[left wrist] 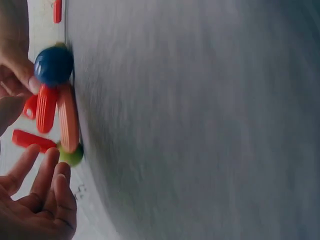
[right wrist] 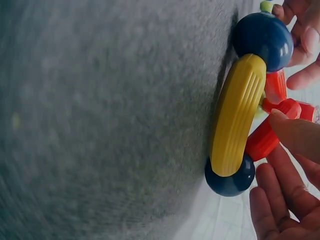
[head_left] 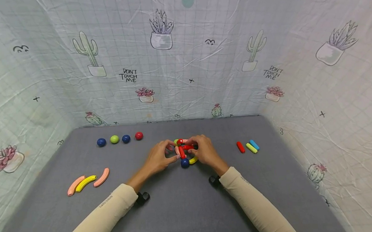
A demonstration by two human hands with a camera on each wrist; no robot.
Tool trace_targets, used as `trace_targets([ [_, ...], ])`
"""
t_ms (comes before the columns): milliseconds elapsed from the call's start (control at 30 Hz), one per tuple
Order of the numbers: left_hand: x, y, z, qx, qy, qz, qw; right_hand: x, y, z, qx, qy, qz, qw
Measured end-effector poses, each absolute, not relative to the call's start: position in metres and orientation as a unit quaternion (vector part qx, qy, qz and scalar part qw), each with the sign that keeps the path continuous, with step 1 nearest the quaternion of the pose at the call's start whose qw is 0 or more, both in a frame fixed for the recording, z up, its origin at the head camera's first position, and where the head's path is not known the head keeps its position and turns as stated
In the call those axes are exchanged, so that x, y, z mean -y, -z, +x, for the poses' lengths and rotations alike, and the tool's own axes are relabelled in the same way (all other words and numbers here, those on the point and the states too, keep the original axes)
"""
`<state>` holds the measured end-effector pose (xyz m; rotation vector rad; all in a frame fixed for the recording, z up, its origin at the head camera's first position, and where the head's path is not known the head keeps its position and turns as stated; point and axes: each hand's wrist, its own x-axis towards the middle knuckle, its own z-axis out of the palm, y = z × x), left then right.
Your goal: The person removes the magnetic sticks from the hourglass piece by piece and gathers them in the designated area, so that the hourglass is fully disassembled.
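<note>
A small structure of sticks and balls [head_left: 185, 153] stands mid-table. It has a blue ball [head_left: 185, 163], a yellow curved stick [head_left: 193, 160], red sticks and a green ball [head_left: 176, 142]. My left hand [head_left: 174, 151] holds its left side. The thumb [left wrist: 22, 72] touches the blue ball [left wrist: 53, 65] and the fingers [left wrist: 47, 175] reach the green ball [left wrist: 72, 156]. My right hand [head_left: 191, 147] pinches a red stick [right wrist: 265, 137], thumb [right wrist: 295, 134] on its end. The right wrist view shows the yellow stick [right wrist: 237, 115] joining two blue balls [right wrist: 263, 34].
Several loose balls [head_left: 114, 139] line the back left. Two pink curved sticks and a yellow one [head_left: 86, 183] lie front left. Red, green and blue straight sticks [head_left: 251, 148] lie at the right. Printed cloth walls [head_left: 184, 78] close three sides of the grey table [head_left: 183, 205].
</note>
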<state>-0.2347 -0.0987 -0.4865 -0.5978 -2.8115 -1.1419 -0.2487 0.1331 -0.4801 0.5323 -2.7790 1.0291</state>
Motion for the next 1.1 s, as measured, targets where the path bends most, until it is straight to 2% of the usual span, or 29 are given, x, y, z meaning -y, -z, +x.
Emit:
trace_targets([
  [500, 0.078, 0.494, -0.241, 0.899, 0.412, -0.148, -0.024, -0.132, 0.48, -0.251, 0.933, -0.307, 0.178, 0.052],
  [800, 0.078, 0.495, -0.241, 0.902, 0.406, -0.148, -0.025, -0.134, 0.48, -0.25, 0.923, -0.332, 0.178, 0.073],
  [1100, 0.078, 0.497, -0.241, 0.9, 0.408, -0.153, -0.015, -0.137, 0.484, -0.251, 0.911, -0.378, 0.156, 0.053],
])
